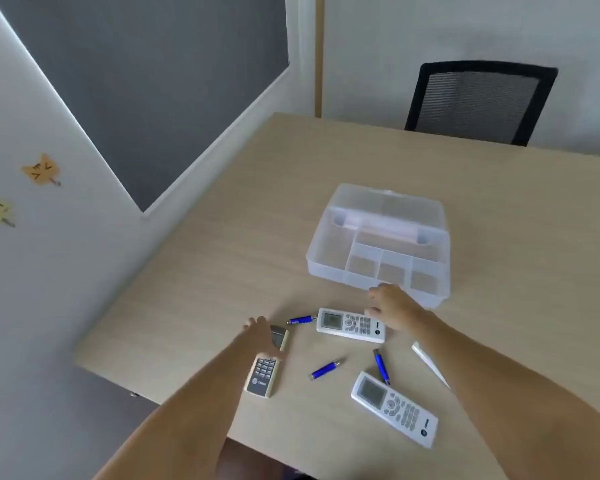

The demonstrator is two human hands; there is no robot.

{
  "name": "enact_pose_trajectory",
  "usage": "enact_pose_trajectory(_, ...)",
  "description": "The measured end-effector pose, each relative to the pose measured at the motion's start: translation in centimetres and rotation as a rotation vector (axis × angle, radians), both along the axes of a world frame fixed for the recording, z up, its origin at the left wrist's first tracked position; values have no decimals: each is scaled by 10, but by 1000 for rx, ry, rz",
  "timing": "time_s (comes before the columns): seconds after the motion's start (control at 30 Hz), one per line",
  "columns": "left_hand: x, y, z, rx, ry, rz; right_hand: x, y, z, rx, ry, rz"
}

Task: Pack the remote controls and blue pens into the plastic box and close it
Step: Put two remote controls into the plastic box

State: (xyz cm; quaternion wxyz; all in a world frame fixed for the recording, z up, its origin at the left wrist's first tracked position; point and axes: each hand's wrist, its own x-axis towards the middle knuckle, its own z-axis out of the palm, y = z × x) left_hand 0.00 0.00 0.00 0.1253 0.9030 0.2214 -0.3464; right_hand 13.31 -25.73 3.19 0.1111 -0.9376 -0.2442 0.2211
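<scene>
A clear plastic box (326, 261) with inner compartments and a handle stands mid-table. In front of it lie a beige remote (262, 375), a white remote (347, 324), a second white remote (395, 408) and three blue pens (302, 320) (326, 368) (381, 367). My left hand (262, 336) is spread over the beige remote's far half, thumb across it, fingers extended. My right hand (392, 306) hovers between the box's front edge and the right end of the first white remote, fingers apart. Whether either hand touches a remote I cannot tell.
A white flat object (430, 365) lies partly hidden under my right forearm. A black mesh chair (478, 102) stands behind the table's far edge. A wall with cat stickers (42, 169) runs along the left, close to the table's left edge (174, 258).
</scene>
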Motion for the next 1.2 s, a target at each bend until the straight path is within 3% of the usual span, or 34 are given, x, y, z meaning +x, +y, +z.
enact_pose_trajectory(0.17,-20,5,-32,-28,-113,22,-21,24,-41,-237,79,76)
enact_pose_trajectory(0.23,-18,8,-34,-57,-165,-5,-20,24,-56,-298,32,103)
enact_pose_trajectory(0.33,-5,19,-23,-223,-278,130,-15,22,-65,-321,-41,123)
enact_pose_trajectory(0.43,38,23,5,-470,-404,174,-7,15,-59,-212,16,129)
enact_pose_trajectory(0.63,180,-13,44,-727,-672,234,26,-7,11,277,306,-75)
enact_pose_trajectory(0.8,248,-44,25,-749,-646,248,101,-45,59,477,289,-267)
enact_pose_trajectory(0.93,259,-54,4,-696,-553,185,163,-58,49,311,152,-360)
enact_pose_trajectory(1.2,260,-54,-33,-582,-392,49,215,-36,-22,34,141,-171)
